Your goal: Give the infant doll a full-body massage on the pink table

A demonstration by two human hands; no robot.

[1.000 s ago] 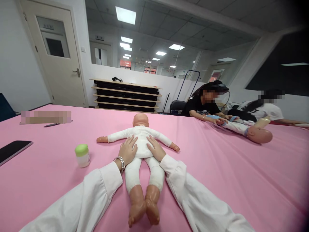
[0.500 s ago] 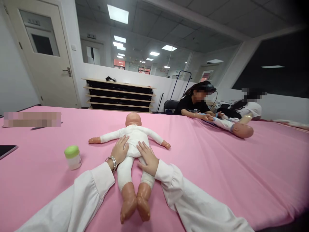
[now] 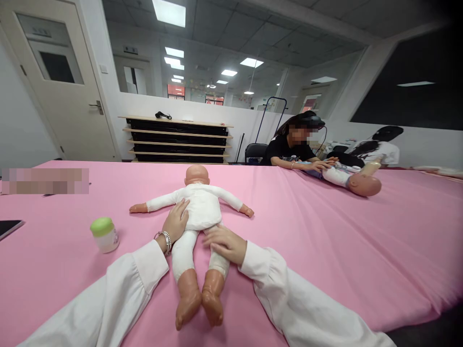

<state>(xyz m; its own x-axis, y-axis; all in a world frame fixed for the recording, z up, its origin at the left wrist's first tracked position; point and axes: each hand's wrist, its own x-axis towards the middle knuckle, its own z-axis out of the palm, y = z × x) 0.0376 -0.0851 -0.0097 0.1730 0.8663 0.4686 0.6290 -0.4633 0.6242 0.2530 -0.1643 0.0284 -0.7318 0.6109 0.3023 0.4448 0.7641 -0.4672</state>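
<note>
A baby doll with a white cloth body lies face down in front of me. Its arms are spread to the sides and its brown feet point towards me. My left hand rests flat along the left side of its lower back, fingers stretched out. Over the top of the doll's right-side leg lies my right hand, its fingers extended and slightly blurred at the tips. To the left of the doll stands a small jar with a green lid.
A pink sheet covers the table. The dark corner of a tablet or phone shows at the left edge. Far right, a person in black handles another doll, near a bottle. Another person sits beyond.
My right hand has slid from the doll's lower back down onto its upper leg and turned more sideways. My left hand stays on the back. The view has shifted slightly.
</note>
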